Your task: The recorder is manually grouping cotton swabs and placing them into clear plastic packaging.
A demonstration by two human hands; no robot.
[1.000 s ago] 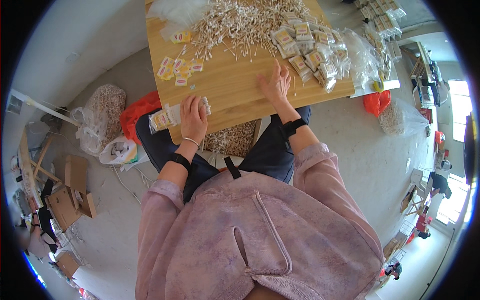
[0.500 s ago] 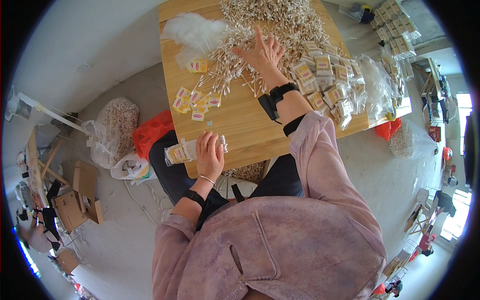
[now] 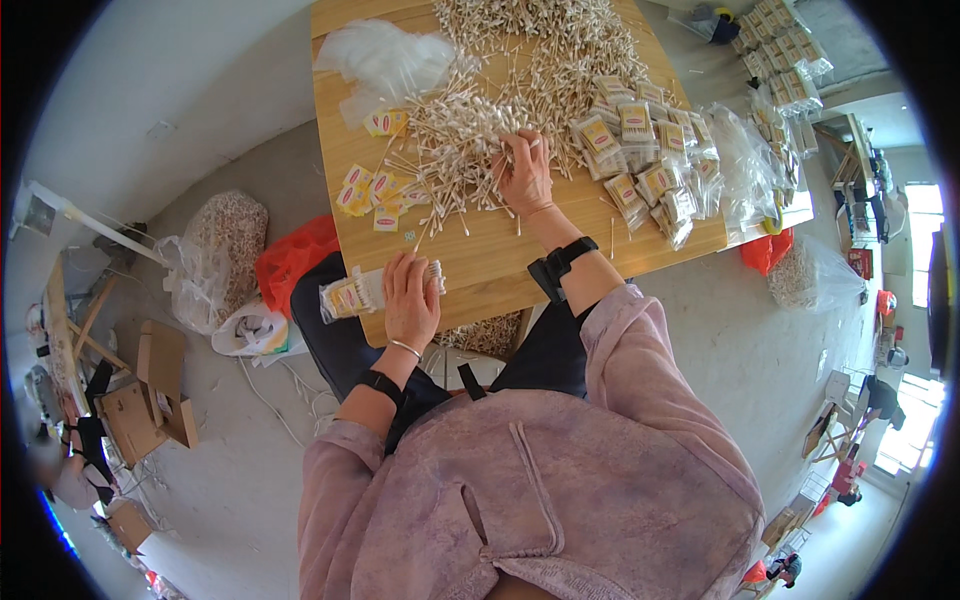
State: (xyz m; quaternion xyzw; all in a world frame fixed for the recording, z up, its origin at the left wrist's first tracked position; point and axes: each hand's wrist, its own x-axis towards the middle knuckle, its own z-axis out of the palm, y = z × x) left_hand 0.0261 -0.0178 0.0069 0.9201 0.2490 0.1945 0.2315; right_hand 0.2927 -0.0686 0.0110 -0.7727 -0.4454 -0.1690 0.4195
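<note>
My left hand [image 3: 412, 300] is closed over a clear bag of cotton swabs [image 3: 345, 299] at the table's near left edge. A yellow label shows at the bag's left end, and white swab tips stick out right of my fingers. Farther off, my right hand [image 3: 525, 175] curls its fingers into a big loose heap of cotton swabs [image 3: 470, 125], gripping some of them; how many is hidden. Several yellow-and-white cards [image 3: 387, 187] lie left of the heap. To the right of my right hand, filled swab packets [image 3: 640, 125] are piled up.
Thin clear plastic bags [image 3: 385, 55] lie at the wooden table's [image 3: 480, 262] far left. More crumpled plastic [image 3: 740, 165] sits at its right edge. On the floor at left are a red bag [image 3: 300, 255], a sack of swabs [image 3: 230, 240] and cardboard boxes [image 3: 160, 390].
My right hand has come nearer, and its spread fingers have closed into the swabs, dragging part of the heap toward me. My left hand stays on the bag.
</note>
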